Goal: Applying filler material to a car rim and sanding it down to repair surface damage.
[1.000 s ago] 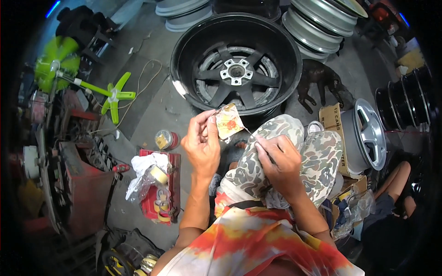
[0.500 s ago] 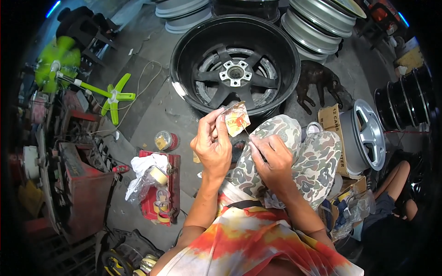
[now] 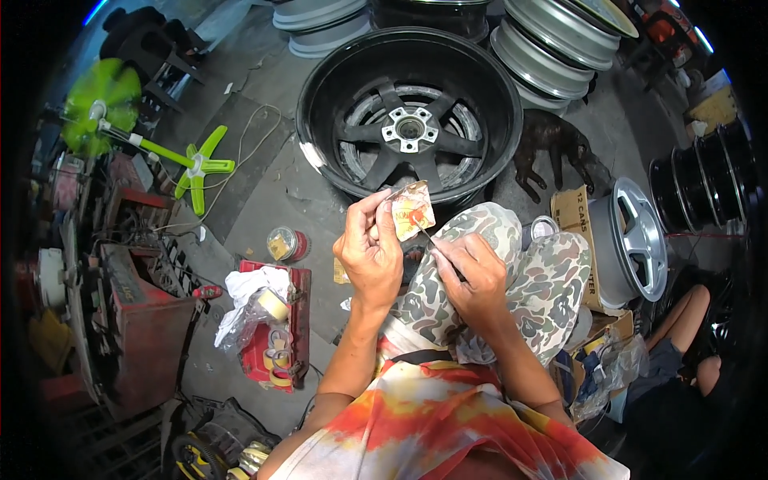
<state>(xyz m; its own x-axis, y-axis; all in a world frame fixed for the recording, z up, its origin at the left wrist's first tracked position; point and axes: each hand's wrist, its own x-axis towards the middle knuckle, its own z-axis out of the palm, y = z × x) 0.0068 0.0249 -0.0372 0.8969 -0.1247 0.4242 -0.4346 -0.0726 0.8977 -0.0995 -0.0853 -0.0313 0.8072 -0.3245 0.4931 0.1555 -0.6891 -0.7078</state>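
Observation:
My left hand (image 3: 370, 250) pinches a small, squarish piece of card (image 3: 418, 200) by its left edge, between thumb and fingers. The card is pale yellow and brown, with an orange-red smear on its face. A thin dark stick-like tool (image 3: 429, 234) is pinched in my right hand (image 3: 472, 270); its tip meets the smear, and its exact kind is too small to make out. Both hands are above my camouflage-clad knees. Just beyond them lies a large black wheel rim (image 3: 328, 104), its spoked face and bare-metal hub visible, with a whitish patch on its left edge.
To my left are a round tin (image 3: 290, 246), a red toolbox (image 3: 300, 320) with tape rolls and white cloth, and a green fan (image 3: 204, 166). A dark dog (image 3: 548, 144) lies right of the rim. Rightward stand a cardboard box (image 3: 570, 212), a silver wheel (image 3: 632, 240) and a seated person's leg (image 3: 680, 320).
The card has tilted and shifted slightly in my left hand. The tool's tip has moved a little up and left over the orange smear. My grips are the same.

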